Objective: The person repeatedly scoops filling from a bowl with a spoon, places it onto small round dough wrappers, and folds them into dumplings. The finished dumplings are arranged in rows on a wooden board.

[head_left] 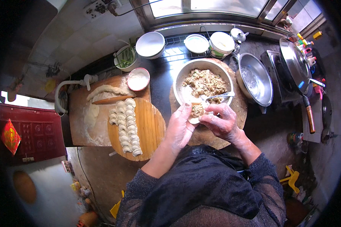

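In front of my body, my left hand (179,125) cradles a round dumpling wrapper (193,120) with a lump of meat filling (197,110) on it. The thumb and fingers of my right hand (224,122) pinch the wrapper's right edge, and the wrapper is still spread around the filling. Just beyond both hands stands a white bowl (177,82) of chopped filling (204,81). A metal utensil (222,95) leans in it, its tip sunk in the mix. To the left, rows of folded dumplings (131,125) lie on a round wooden board (152,130).
A floured rectangular board (77,130) carries a dough strip (106,90), a rolling pin (113,99) and a flour bowl (138,78). A steel basin (255,79) and a lidded pan (297,64) on a stove stand right. Bowls (150,45) line the windowsill side.
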The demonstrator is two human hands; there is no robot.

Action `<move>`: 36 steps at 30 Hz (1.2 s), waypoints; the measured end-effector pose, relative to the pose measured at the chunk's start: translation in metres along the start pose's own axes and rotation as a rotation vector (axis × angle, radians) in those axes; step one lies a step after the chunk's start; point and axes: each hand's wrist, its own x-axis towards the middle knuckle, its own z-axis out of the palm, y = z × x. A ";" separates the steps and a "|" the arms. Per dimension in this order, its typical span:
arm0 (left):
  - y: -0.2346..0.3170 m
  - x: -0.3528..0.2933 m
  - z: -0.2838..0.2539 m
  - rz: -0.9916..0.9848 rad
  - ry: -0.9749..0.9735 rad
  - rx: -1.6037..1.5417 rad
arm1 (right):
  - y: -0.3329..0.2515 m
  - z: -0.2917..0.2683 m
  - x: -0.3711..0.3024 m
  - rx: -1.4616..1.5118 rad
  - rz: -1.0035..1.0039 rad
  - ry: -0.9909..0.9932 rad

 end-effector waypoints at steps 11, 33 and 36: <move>0.004 -0.017 0.013 0.087 -0.065 0.534 | -0.011 -0.001 0.015 0.534 0.639 0.074; -0.007 -0.030 0.006 0.453 0.004 0.631 | -0.023 -0.003 0.012 0.528 0.507 0.029; -0.003 -0.030 0.005 0.491 0.015 0.668 | -0.027 -0.008 0.019 0.613 0.585 0.024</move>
